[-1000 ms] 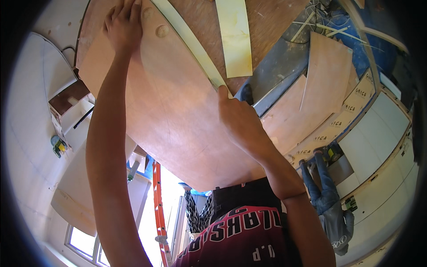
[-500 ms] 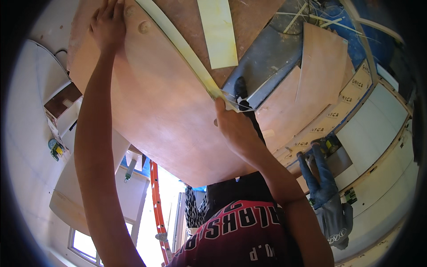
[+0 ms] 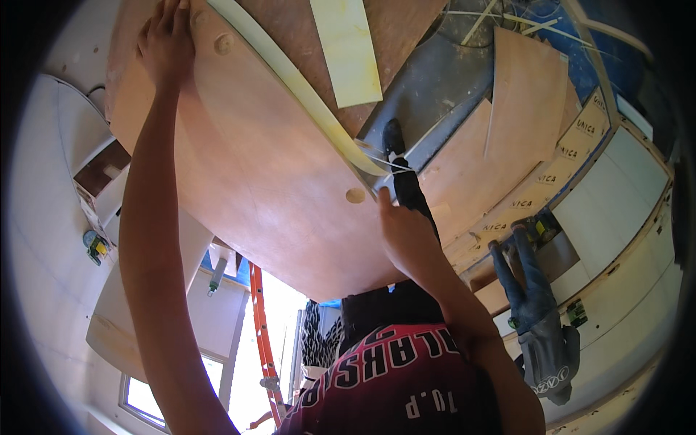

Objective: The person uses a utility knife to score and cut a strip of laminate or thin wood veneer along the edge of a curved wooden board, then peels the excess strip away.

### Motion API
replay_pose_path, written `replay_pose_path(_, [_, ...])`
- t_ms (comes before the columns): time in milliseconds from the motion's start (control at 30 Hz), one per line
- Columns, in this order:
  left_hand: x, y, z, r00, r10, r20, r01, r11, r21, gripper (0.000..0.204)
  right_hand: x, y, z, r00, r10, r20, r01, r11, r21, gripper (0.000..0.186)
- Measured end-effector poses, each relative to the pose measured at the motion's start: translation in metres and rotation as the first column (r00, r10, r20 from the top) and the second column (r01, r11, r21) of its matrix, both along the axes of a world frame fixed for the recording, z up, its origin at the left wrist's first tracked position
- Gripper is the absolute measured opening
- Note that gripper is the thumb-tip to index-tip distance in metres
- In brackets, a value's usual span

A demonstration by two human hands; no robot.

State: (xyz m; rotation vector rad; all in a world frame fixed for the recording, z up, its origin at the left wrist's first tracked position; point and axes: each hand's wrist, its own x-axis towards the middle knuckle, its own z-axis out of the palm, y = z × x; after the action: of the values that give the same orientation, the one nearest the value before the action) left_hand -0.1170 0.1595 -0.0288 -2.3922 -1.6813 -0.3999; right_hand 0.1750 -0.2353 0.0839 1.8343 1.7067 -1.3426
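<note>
A large wooden panel (image 3: 268, 174) with round holes in its face spans the view in front of me. Near its far left end my left hand (image 3: 167, 51) lies on the surface, fingers stretched out. Along the panel's right edge runs a long pale yellow strip (image 3: 290, 76), its near end standing a little away from the wood. My right hand (image 3: 409, 232) is closed at that same edge, just below the strip's end. A small greyish piece shows by its fingertips; what it holds is too hidden to name.
Another pale yellow strip (image 3: 348, 51) lies on a brown board. Thin wooden sheets (image 3: 525, 94) lean at the right, by scattered offcuts (image 3: 540, 27). An orange ladder (image 3: 261, 326) stands behind. A person in grey (image 3: 544, 355) is at the right.
My right hand has moved down and right along the panel edge, off the strip, uncovering the strip's end and a round hole. My left hand remains on the panel.
</note>
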Motion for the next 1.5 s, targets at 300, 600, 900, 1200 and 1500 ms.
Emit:
replay_pose_path(300, [-0.006, 0.001, -0.002, 0.995, -0.059, -0.075, 0.063, 0.996, 0.061, 0.041, -0.01, 0.033, -0.017, 0.979, -0.11, -0.169, 0.147, 0.962, 0.231, 0.027])
replay_pose_path(600, [-0.012, 0.004, -0.002, 0.99, -0.119, -0.08, 0.124, 0.99, 0.061, 0.045, -0.025, 0.05, -0.022, 0.979, -0.123, -0.165, 0.131, 0.991, 0.038, 0.024])
replay_pose_path(900, [-0.032, 0.014, -0.006, 0.96, -0.232, -0.155, 0.255, 0.956, 0.147, 0.042, 0.032, -0.026, 0.006, 0.984, -0.179, -0.016, 0.177, 0.982, -0.07, 0.029])
replay_pose_path(1200, [0.017, -0.012, 0.012, 0.988, 0.108, 0.114, -0.1, 0.992, -0.072, 0.045, -0.008, 0.041, -0.071, 0.82, -0.507, -0.266, 0.549, 0.828, 0.114, 0.026])
replay_pose_path(1500, [0.02, -0.015, 0.017, 0.976, 0.162, 0.144, -0.152, 0.985, -0.076, 0.044, 0.075, 0.068, -0.002, 0.653, -0.671, -0.35, 0.756, 0.555, 0.347, 0.018])
